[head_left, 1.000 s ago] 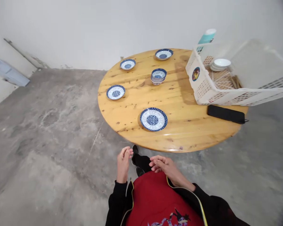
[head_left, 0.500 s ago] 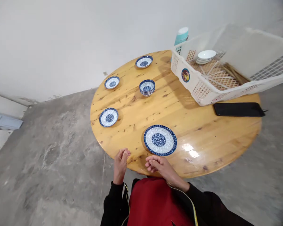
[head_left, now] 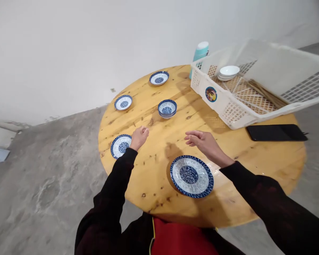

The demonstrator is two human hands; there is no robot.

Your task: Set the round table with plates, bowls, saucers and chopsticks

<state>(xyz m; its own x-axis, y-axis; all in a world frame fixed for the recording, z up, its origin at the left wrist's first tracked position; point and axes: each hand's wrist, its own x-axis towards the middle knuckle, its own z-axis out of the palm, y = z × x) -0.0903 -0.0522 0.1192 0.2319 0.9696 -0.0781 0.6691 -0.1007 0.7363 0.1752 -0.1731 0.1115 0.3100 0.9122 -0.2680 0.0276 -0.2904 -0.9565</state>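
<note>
Empty, loosely curled left hand (head_left: 139, 137) and right hand (head_left: 202, 142) hover near stacked bowls (head_left: 167, 108), a plate (head_left: 191, 176) toward the front edge of the table (head_left: 149, 177).

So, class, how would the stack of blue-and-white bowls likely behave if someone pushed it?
The stack of bowls would probably move together, since they sit nested. It may slide on the glossy tabletop. Its glazed look suggests rigid, breakable ceramic.

Turquoise bottle (head_left: 201, 52) behind white crate (head_left: 223, 102)
</note>
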